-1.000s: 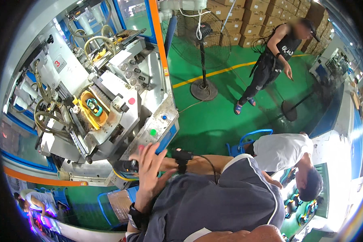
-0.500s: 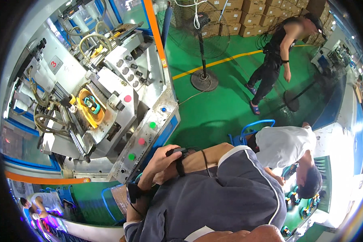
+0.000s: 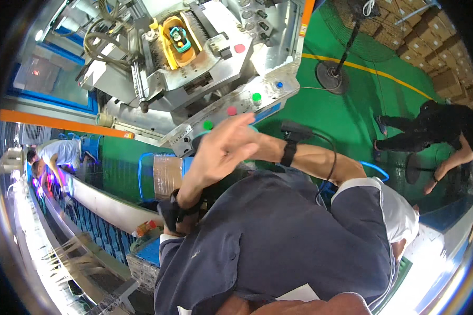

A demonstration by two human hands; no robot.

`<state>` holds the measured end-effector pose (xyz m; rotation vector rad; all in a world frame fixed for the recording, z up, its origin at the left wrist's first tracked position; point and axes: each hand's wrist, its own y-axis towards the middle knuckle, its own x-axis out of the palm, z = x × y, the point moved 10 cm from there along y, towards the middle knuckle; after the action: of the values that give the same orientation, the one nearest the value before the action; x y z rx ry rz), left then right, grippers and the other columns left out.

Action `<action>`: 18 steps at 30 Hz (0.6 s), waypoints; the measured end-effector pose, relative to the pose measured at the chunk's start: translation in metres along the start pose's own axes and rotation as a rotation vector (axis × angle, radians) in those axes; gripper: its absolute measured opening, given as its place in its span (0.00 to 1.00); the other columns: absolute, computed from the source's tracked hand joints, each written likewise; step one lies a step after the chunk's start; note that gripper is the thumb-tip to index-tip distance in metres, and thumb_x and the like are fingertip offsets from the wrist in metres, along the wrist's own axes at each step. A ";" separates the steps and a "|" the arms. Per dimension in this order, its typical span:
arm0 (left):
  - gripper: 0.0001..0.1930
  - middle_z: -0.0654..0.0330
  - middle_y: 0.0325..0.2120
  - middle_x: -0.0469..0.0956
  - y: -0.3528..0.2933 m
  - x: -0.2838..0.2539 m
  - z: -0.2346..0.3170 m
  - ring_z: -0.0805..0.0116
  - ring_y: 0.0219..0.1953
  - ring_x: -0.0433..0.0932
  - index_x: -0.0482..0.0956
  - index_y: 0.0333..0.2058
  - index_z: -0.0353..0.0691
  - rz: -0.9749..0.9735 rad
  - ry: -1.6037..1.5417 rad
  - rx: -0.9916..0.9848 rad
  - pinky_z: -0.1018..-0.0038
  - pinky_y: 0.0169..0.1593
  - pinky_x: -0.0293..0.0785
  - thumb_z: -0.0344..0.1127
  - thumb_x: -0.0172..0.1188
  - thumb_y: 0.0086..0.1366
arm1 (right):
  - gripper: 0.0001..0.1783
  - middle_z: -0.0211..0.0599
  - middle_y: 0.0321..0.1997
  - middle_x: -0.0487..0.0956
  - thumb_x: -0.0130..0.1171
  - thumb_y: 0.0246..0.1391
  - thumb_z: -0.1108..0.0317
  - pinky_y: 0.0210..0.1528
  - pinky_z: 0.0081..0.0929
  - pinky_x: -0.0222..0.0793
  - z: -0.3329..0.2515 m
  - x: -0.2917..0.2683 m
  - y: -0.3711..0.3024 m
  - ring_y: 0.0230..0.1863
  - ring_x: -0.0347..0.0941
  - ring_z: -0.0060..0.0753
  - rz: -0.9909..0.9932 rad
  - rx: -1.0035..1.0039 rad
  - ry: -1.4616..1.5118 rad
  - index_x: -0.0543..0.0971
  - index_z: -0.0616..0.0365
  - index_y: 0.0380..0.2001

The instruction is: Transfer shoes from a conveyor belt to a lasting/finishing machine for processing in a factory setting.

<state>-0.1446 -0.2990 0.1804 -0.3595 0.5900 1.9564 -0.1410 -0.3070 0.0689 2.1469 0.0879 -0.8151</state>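
My left hand (image 3: 218,155) crosses in front of my right hand, its fingers stretched out and its thumb apart. Nothing shows in it. Most of my right hand (image 3: 263,147) lies behind the left one, so its fingers are hidden. A black strap with a small black box (image 3: 295,131) and a cable sits on my right wrist; another black strapped device (image 3: 172,212) is on my left wrist. Beyond the hands stands a machine whose yellow fixture (image 3: 172,44) cradles a teal and black part (image 3: 180,40). Both hands are apart from it.
The machine's front panel carries green buttons (image 3: 256,97) and a red button (image 3: 232,111). A pedestal fan (image 3: 332,77) stands at the far right, near a person in black (image 3: 431,126). At left, another person (image 3: 63,155) bends over a conveyor (image 3: 105,205). A carton (image 3: 168,176) stands near my left arm.
My left hand has come off the black box on my right wrist and now crosses over my right hand. The view has swung left, and the person in black has moved nearer.
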 end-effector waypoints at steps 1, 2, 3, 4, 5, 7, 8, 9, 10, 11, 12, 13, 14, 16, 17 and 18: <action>0.24 0.49 0.49 0.74 -0.018 -0.012 0.000 0.62 0.49 0.75 0.68 0.55 0.32 0.010 -0.001 -0.020 0.68 0.53 0.70 0.33 0.62 0.61 | 0.15 0.38 0.23 0.77 0.60 0.42 0.64 0.28 0.38 0.70 0.002 0.002 0.009 0.26 0.76 0.46 -0.103 0.094 -0.159 0.74 0.55 0.35; 0.23 0.48 0.47 0.76 -0.031 -0.037 -0.003 0.62 0.50 0.75 0.69 0.53 0.30 0.160 -0.135 -0.061 0.67 0.55 0.69 0.33 0.61 0.61 | 0.19 0.42 0.26 0.79 0.60 0.43 0.63 0.30 0.42 0.71 0.011 -0.006 0.019 0.28 0.78 0.50 -0.202 0.164 -0.204 0.74 0.54 0.40; 0.22 0.48 0.45 0.77 -0.048 -0.058 -0.003 0.61 0.52 0.75 0.71 0.52 0.29 0.324 -0.265 -0.105 0.66 0.57 0.67 0.33 0.60 0.62 | 0.22 0.43 0.31 0.79 0.62 0.42 0.62 0.33 0.42 0.72 0.025 -0.017 0.031 0.33 0.77 0.50 -0.253 0.371 -0.167 0.74 0.54 0.43; 0.19 0.47 0.39 0.79 -0.060 -0.072 0.000 0.59 0.46 0.77 0.73 0.50 0.28 0.495 -0.302 -0.182 0.65 0.56 0.69 0.33 0.59 0.62 | 0.25 0.43 0.35 0.80 0.64 0.41 0.61 0.36 0.41 0.72 0.043 -0.024 0.032 0.37 0.77 0.50 -0.301 0.584 -0.138 0.74 0.54 0.45; 0.18 0.47 0.37 0.80 -0.070 -0.084 0.002 0.60 0.44 0.78 0.73 0.49 0.28 0.566 -0.316 -0.148 0.66 0.54 0.71 0.33 0.59 0.63 | 0.31 0.47 0.39 0.80 0.65 0.39 0.63 0.41 0.38 0.73 0.052 -0.040 0.037 0.39 0.77 0.51 -0.199 0.625 -0.078 0.72 0.54 0.51; 0.17 0.47 0.36 0.80 -0.081 -0.104 0.001 0.60 0.42 0.79 0.74 0.48 0.28 0.683 -0.297 -0.107 0.67 0.52 0.72 0.33 0.58 0.63 | 0.35 0.47 0.44 0.80 0.65 0.35 0.69 0.49 0.30 0.72 0.075 -0.070 0.027 0.44 0.78 0.37 -0.056 0.818 0.173 0.71 0.55 0.54; 0.15 0.50 0.35 0.80 -0.078 -0.106 -0.006 0.64 0.41 0.79 0.75 0.47 0.28 0.678 -0.286 -0.175 0.71 0.49 0.72 0.31 0.57 0.64 | 0.34 0.39 0.45 0.79 0.64 0.35 0.71 0.50 0.27 0.70 0.088 -0.089 0.018 0.44 0.76 0.28 0.169 0.736 0.192 0.73 0.55 0.53; 0.14 0.52 0.34 0.81 -0.077 -0.112 -0.015 0.68 0.40 0.79 0.75 0.47 0.28 0.693 -0.273 -0.245 0.76 0.47 0.73 0.29 0.57 0.65 | 0.33 0.34 0.45 0.79 0.64 0.34 0.73 0.50 0.25 0.69 0.090 -0.110 0.021 0.44 0.73 0.26 0.236 0.848 0.332 0.75 0.56 0.51; 0.15 0.53 0.34 0.81 -0.074 -0.119 -0.035 0.70 0.39 0.79 0.75 0.47 0.28 0.701 -0.208 -0.389 0.77 0.45 0.73 0.31 0.58 0.65 | 0.34 0.36 0.41 0.80 0.66 0.33 0.71 0.50 0.26 0.69 0.101 -0.128 0.017 0.43 0.73 0.26 0.354 0.807 0.233 0.75 0.55 0.51; 0.15 0.53 0.34 0.81 -0.068 -0.123 -0.057 0.71 0.39 0.79 0.76 0.46 0.29 0.726 -0.300 -0.390 0.77 0.45 0.74 0.32 0.58 0.65 | 0.33 0.34 0.41 0.79 0.65 0.32 0.73 0.50 0.25 0.68 0.113 -0.137 0.017 0.43 0.73 0.26 0.407 0.892 0.344 0.76 0.56 0.50; 0.14 0.53 0.35 0.81 -0.056 -0.127 -0.076 0.70 0.39 0.80 0.76 0.46 0.28 0.722 -0.335 -0.442 0.76 0.46 0.76 0.32 0.57 0.65 | 0.33 0.32 0.41 0.79 0.65 0.32 0.74 0.49 0.25 0.68 0.131 -0.149 0.012 0.43 0.73 0.26 0.551 0.829 0.407 0.76 0.57 0.50; 0.15 0.53 0.35 0.81 -0.048 -0.135 -0.102 0.70 0.38 0.80 0.76 0.45 0.27 0.714 -0.306 -0.486 0.75 0.46 0.77 0.34 0.56 0.66 | 0.31 0.33 0.42 0.79 0.66 0.35 0.76 0.49 0.25 0.68 0.142 -0.159 0.014 0.42 0.73 0.25 0.610 0.858 0.453 0.75 0.59 0.50; 0.17 0.53 0.35 0.81 -0.036 -0.145 -0.124 0.70 0.37 0.80 0.76 0.45 0.27 0.729 -0.297 -0.428 0.76 0.45 0.77 0.37 0.56 0.67 | 0.30 0.34 0.42 0.79 0.65 0.38 0.77 0.49 0.24 0.69 0.150 -0.168 0.019 0.42 0.74 0.25 0.697 0.819 0.551 0.74 0.61 0.51; 0.17 0.54 0.35 0.81 -0.015 -0.167 -0.184 0.72 0.35 0.80 0.76 0.45 0.28 0.808 -0.368 -0.453 0.76 0.42 0.78 0.38 0.57 0.66 | 0.29 0.35 0.43 0.78 0.64 0.41 0.78 0.49 0.23 0.70 0.175 -0.184 0.032 0.41 0.74 0.25 0.772 0.761 0.666 0.73 0.63 0.51; 0.18 0.54 0.34 0.81 0.002 -0.177 -0.205 0.71 0.34 0.80 0.76 0.45 0.28 0.828 -0.391 -0.458 0.77 0.40 0.78 0.39 0.58 0.65 | 0.29 0.36 0.43 0.78 0.64 0.41 0.78 0.49 0.23 0.70 0.183 -0.192 0.039 0.41 0.74 0.26 0.769 0.756 0.650 0.73 0.63 0.51; 0.19 0.54 0.34 0.80 0.015 -0.186 -0.241 0.71 0.34 0.80 0.76 0.45 0.27 0.852 -0.433 -0.477 0.79 0.38 0.77 0.39 0.59 0.64 | 0.29 0.36 0.43 0.78 0.64 0.41 0.78 0.48 0.24 0.71 0.190 -0.199 0.048 0.41 0.75 0.27 0.770 0.748 0.630 0.73 0.63 0.51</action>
<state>-0.0783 -0.5767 0.0746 0.0664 -0.0521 2.8901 -0.3819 -0.4347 0.1302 2.7267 -0.7840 0.3571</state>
